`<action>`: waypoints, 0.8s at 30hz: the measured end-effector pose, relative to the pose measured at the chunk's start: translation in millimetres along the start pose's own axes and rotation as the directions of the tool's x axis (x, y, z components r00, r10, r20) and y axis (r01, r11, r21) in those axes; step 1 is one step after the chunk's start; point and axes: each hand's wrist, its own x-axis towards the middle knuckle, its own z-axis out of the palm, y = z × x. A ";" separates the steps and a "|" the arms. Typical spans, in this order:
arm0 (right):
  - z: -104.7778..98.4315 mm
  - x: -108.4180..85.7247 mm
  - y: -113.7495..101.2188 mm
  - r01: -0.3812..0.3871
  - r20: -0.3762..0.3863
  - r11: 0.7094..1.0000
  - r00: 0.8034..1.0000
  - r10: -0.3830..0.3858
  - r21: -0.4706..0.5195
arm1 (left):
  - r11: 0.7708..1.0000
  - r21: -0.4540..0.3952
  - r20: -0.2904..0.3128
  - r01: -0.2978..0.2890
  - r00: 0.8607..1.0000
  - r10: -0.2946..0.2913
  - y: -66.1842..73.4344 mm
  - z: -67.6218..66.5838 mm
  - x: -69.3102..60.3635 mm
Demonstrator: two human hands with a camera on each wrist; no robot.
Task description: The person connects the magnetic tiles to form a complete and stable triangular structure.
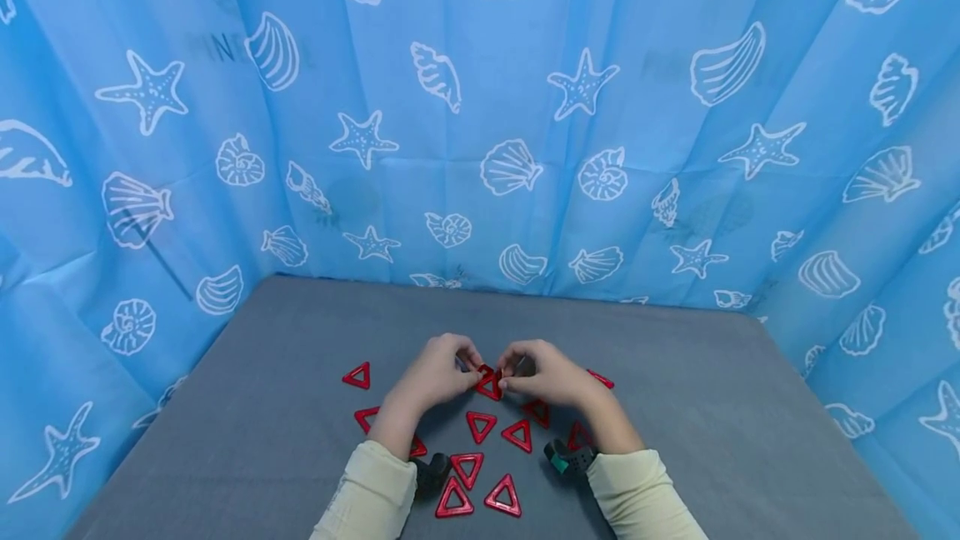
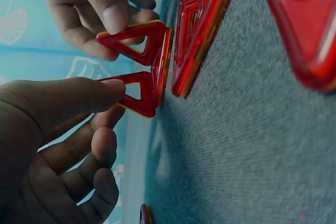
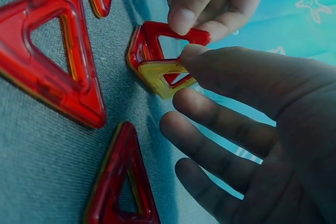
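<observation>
Sleeves: two cream cloth sleeves [image 1: 366,494] covered the forearms at the near edge, one per arm.
Wristbands: two black wrist devices [image 1: 567,458], one on each wrist; the right one bore a green patch.
Nearest tiles: three red, see-through plastic triangular frames [image 1: 501,507] lay flat between the wrists.
Middle tiles: six more red triangular tiles [image 1: 481,416] lay farther in: two near the centre, two by the right hand and forearm, two partly hidden by the left forearm.
Left hand: the person's left hand [image 1: 438,369] pinched one raised red triangular tile [image 2: 148,90] between thumb and finger, the other fingers loosely bent.
Right hand: the person's right hand [image 1: 551,373] pinched a second raised triangular tile [image 2: 155,40], its remaining fingers apart from it.
Joined group: three tiles, the two pinched ones tilted up from a red base tile [image 2: 163,72] on the cloth, between the hands.
Outer tiles: two, one red triangle [image 1: 365,375] left of the left hand, another beyond the right forearm.
Surface: one grey cloth-covered table [image 1: 750,423] under everything.
Backdrop: blue curtain [image 1: 480,248] with white shell outlines and eight starfish.
</observation>
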 end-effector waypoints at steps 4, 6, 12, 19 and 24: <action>-0.9 0.3 -1.2 0.014 0.001 1.000 1.000 -0.014 0.001 | 1.000 -0.006 0.031 -0.026 0.999 0.026 1.8 0.5 1.7; -0.6 0.1 -1.5 0.018 0.002 1.000 1.000 -0.018 0.000 | 0.999 -0.005 0.040 -0.034 0.999 0.034 1.8 1.4 2.0; -0.9 0.2 -1.8 0.015 0.001 1.000 1.000 -0.015 -0.002 | 0.999 -0.011 0.059 -0.040 0.997 0.040 2.6 0.9 1.4; -0.1 0.0 -0.1 0.000 -0.009 1.000 1.000 0.000 -0.023 | 0.998 -0.036 0.061 -0.044 0.997 0.046 -0.5 -4.4 0.7; -0.1 0.8 1.6 0.003 -0.012 0.999 1.000 -0.003 -0.049 | 0.999 -0.048 0.034 -0.018 0.999 0.019 -9.5 -18.2 -2.4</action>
